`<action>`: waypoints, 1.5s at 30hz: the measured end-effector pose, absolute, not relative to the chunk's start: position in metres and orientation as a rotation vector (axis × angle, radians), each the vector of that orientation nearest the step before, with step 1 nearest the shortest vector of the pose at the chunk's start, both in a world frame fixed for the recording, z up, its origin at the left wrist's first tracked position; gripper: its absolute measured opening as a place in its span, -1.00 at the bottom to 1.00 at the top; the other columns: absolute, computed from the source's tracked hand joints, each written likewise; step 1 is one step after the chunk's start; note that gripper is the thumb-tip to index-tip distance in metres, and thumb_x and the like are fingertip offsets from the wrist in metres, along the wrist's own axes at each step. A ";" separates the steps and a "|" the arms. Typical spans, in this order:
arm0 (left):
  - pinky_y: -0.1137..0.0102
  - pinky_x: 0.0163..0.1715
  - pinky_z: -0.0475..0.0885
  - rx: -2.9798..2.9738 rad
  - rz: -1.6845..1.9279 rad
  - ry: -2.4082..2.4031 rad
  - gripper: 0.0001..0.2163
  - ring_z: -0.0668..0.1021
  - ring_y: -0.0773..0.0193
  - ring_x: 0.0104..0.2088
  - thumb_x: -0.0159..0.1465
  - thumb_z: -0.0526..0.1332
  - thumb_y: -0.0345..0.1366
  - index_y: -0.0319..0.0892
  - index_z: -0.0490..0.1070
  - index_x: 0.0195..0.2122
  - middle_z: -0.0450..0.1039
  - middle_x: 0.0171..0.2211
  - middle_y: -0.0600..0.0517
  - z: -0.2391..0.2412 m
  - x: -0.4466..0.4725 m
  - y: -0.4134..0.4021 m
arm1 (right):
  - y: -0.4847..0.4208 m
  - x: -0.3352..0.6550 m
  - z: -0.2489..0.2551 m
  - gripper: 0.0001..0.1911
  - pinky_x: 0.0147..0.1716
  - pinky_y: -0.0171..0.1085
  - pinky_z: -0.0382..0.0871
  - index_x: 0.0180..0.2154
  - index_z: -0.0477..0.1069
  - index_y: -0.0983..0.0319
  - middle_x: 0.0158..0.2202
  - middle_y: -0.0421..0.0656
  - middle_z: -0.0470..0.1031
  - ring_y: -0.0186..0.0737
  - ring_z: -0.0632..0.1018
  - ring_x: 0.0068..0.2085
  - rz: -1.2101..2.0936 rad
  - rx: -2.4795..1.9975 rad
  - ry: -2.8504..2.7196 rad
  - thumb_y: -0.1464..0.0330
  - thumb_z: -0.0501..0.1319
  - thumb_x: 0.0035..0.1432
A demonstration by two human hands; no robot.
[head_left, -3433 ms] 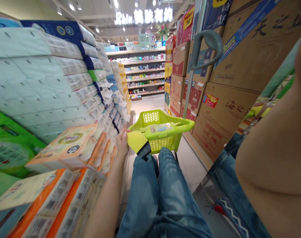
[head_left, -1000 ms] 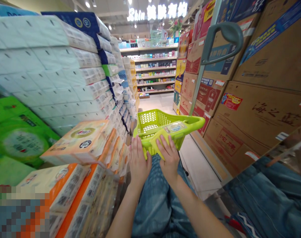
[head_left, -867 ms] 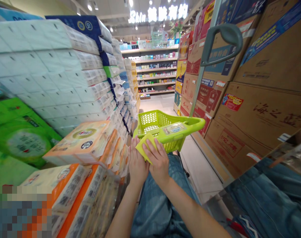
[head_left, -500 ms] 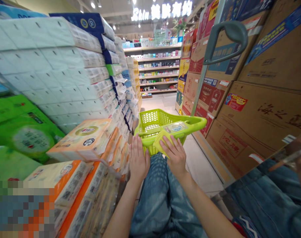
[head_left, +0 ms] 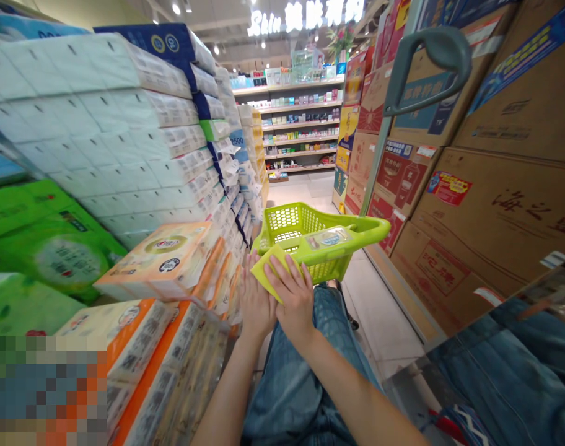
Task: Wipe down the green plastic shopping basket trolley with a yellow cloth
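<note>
Two hands met at the middle of the view, just above the lap, with a yellow cloth (head_left: pixel 269 270) caught between them. The cloth sat at about 11 o'clock from the right hand (head_left: pixel 295 301), its far corner poking up past the fingertips and touching or nearly touching the near rim of the green basket (head_left: pixel 357 230). It seemed to be held that way because a limp cloth keeps its folded shape only when pressed. The right fingers (head_left: pixel 282 282) bent lightly over it and pinned it against the left hand (head_left: pixel 257 303), which lay flat and unclenched behind it as a backing, fingers straight toward 12 o'clock. Neither hand made a fist; the hold was a shallow clamp of one hand on the other.

Both forearms came in from 6 o'clock, over blue jeans (head_left: pixel 296 384), and converged at the wrists, the right one crossing slightly toward 11 o'clock.

The basket stood at 1 o'clock from the hands, on the floor of the aisle, its grey handle (head_left: pixel 426 56) rising on a pole toward 1 o'clock. Stacked tissue packs (head_left: pixel 162 263) pressed close at 9 o'clock, cardboard boxes (head_left: pixel 496 217) at 3 o'clock, and stocked shelves (head_left: pixel 296 124) closed the aisle at 12 o'clock.
</note>
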State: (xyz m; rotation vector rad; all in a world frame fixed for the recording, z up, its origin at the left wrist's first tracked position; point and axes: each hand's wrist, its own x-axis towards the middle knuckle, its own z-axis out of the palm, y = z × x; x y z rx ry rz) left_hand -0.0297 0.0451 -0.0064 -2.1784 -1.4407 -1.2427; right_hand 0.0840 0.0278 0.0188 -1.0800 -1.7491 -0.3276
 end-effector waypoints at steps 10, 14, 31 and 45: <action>-0.02 0.39 -0.13 -2.198 -1.306 -1.437 -0.32 -0.10 0.07 0.45 0.36 -0.05 -0.39 -0.23 -0.35 0.45 -0.19 0.47 -0.19 0.003 -0.022 0.040 | 0.022 0.153 0.002 -0.33 0.36 0.00 -0.07 0.25 0.31 0.05 0.22 -0.17 0.46 -0.21 0.22 0.38 -0.397 -1.123 -1.720 0.64 -0.02 0.20; -0.04 0.39 -0.13 -2.216 -1.310 -1.421 -0.32 -0.11 0.06 0.46 0.36 -0.06 -0.38 -0.25 -0.36 0.45 -0.20 0.47 -0.20 0.005 -0.022 0.039 | 0.022 0.148 -0.001 -0.24 0.34 0.06 0.01 0.32 0.21 0.08 0.28 -0.13 0.38 -0.13 0.12 0.42 -0.357 -1.196 -1.598 0.64 -0.05 0.12; -0.02 0.39 -0.10 -2.221 -1.284 -1.447 -0.30 -0.08 0.09 0.45 0.33 -0.07 -0.43 -0.22 -0.37 0.45 -0.16 0.46 -0.19 0.006 -0.024 0.038 | 0.030 0.152 0.012 -0.31 0.39 0.02 -0.19 0.27 0.27 0.05 0.24 -0.18 0.43 -0.21 0.23 0.37 -0.429 -1.133 -1.786 0.63 0.00 0.17; -0.09 0.37 -0.05 -2.213 -1.320 -1.470 -0.35 -0.12 0.03 0.45 0.39 -0.06 -0.34 -0.20 -0.31 0.45 -0.18 0.46 -0.20 0.001 -0.023 0.039 | 0.023 0.095 0.022 -0.33 0.38 -0.04 -0.09 0.30 0.24 0.08 0.27 -0.18 0.39 -0.19 0.17 0.40 -0.299 -1.166 -1.772 0.59 0.04 0.19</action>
